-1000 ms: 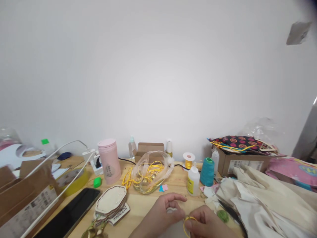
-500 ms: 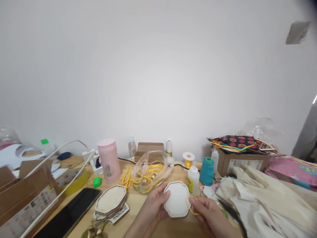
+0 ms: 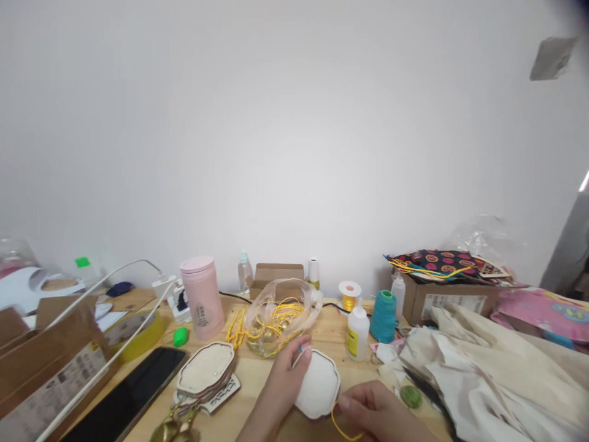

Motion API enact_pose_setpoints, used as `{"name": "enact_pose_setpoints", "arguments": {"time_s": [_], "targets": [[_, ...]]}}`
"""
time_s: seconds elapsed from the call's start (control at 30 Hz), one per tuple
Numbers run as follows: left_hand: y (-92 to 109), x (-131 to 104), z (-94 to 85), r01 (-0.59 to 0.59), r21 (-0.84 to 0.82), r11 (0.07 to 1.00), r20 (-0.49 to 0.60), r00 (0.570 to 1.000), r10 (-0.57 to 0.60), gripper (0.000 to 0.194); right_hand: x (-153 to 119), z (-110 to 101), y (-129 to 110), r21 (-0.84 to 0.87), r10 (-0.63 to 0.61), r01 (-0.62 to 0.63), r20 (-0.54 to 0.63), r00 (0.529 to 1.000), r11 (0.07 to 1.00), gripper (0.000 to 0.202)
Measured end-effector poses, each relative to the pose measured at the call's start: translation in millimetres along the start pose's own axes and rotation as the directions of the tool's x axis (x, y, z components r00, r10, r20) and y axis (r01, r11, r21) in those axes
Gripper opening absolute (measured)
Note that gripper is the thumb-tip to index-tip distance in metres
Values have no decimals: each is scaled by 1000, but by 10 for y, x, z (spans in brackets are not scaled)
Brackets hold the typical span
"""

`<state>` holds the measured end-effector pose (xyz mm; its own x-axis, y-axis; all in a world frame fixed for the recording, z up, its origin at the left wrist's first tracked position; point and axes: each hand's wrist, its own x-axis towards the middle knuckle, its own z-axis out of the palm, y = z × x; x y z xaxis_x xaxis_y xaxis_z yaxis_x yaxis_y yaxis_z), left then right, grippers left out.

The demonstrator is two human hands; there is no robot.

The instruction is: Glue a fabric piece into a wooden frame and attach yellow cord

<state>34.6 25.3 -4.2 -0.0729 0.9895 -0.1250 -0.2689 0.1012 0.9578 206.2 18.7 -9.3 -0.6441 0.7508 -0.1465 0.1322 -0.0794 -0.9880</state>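
Note:
A white scalloped plaque [image 3: 318, 385] with a thin dark rim is held by its upper left edge in my left hand [image 3: 288, 380], thumb in front. At the plaque's lower right edge, my right hand [image 3: 370, 408] pinches a yellow cord [image 3: 341, 428], which curves downward below the fingers. To the left lies a stack of similar plaques [image 3: 206, 368], with brass bells [image 3: 175, 426] below it. Behind my hands a clear plastic bag [image 3: 283, 313] holds yellow cords and bells. A white glue bottle [image 3: 358, 334] stands behind my right hand.
A black phone [image 3: 126, 396], cardboard box [image 3: 55, 368], yellow tape roll [image 3: 138, 337] and pink tumbler [image 3: 202, 298] are on the left. A teal thread cone [image 3: 383, 317], cord spool [image 3: 350, 294], cream fabric [image 3: 497, 368] and another box [image 3: 451, 301] are on the right.
The plaque has moved slightly left and down and is now tilted. My right hand has moved down with the cord, which now hangs lower. A green round item has come into view beside the fabric.

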Motion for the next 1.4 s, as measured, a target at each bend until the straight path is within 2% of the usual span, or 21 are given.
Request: {"name": "enact_pose_setpoints", "arguments": {"time_s": [0.13,0.27,0.4,0.53,0.63,0.83,1.1,1.3,1.4], "targets": [[16,-23,43,35,-21,999,-44,998,-36,54,15,3,27,40,-29,28,23,999,999,47],[54,-72,44,122,-209,970,-7,992,-126,49,12,23,-26,109,-36,33,24,999,993,49],[83,-100,40,160,-310,937,33,987,-158,60,-13,42,-102,60,20,-21,12,1000,998,49],[85,-90,52,195,-313,930,-16,978,-210,68,-34,43,-119,14,5,-5,27,1000,1000,49],[75,-83,40,196,-344,918,-6,977,-211,61,-35,38,-97,-16,-15,16,39,999,1000,49],[87,-95,23,144,-445,884,44,989,-139,34,-20,25,-41,-12,20,-21,-65,998,1000,53],[86,-86,85,220,-546,808,31,970,-243,30,-63,27,-117,220,-4,18,-61,998,975,52],[19,-91,93,256,-573,779,24,955,-296,23,-61,12,-139,263,4,8,-44,999,965,47],[30,-113,109,319,-582,748,124,944,-306,18,-28,-18,-108,216,-24,27,-19,1000,976,47]]}}
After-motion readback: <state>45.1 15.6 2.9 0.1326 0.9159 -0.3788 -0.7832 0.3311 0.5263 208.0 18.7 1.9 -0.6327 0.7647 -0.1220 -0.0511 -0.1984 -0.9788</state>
